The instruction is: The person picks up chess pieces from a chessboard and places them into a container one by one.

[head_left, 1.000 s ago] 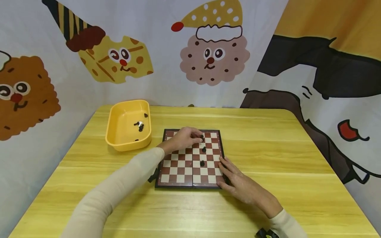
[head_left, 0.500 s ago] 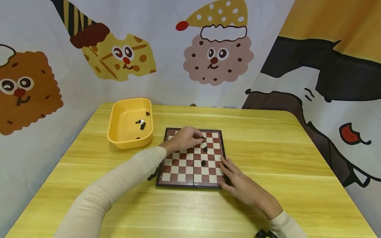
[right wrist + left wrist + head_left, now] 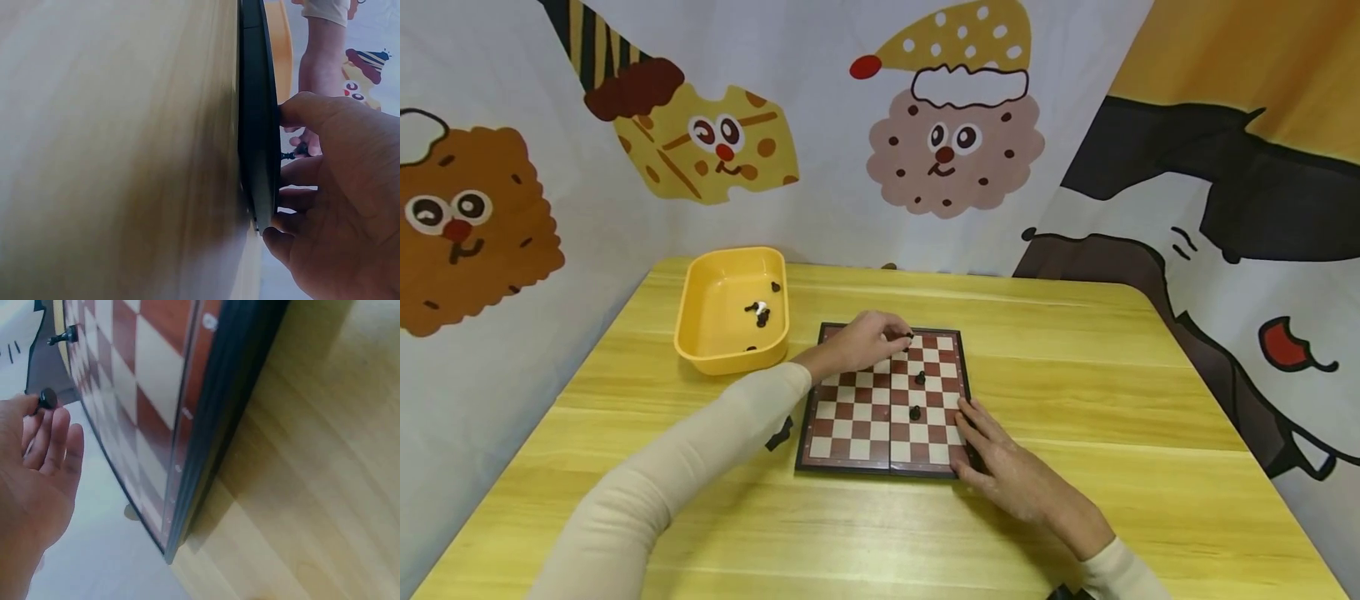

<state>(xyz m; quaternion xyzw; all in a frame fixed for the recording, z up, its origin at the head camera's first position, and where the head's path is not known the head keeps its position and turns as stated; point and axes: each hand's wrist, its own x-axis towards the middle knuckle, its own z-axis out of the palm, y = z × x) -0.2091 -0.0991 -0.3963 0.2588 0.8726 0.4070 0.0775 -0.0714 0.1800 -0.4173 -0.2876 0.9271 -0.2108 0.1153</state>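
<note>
A folding chessboard [image 3: 857,450] with brown and white squares lies on the table. Over its far edge, my left hand [image 3: 868,340] pinches a small black chess piece [image 3: 48,398] between thumb and fingers; the left wrist view shows the piece's round base turned outward, apart from the squares. Two black chess pieces stand upright on the right half: one nearer the middle [image 3: 921,378] and one closer to me [image 3: 914,412]. My right hand [image 3: 1011,467] rests along the board's right edge, its fingertips and thumb touching the rim.
A yellow tray [image 3: 696,354] at the back left holds several black pieces and something white. Black wrist straps show beside both sleeves. A cartoon-printed curtain [image 3: 835,167] hangs behind the wooden table [image 3: 1075,350].
My left hand has moved slightly toward the board's far edge and raised the chess piece. The right hand stays on the rim; the head view has shifted a little.
</note>
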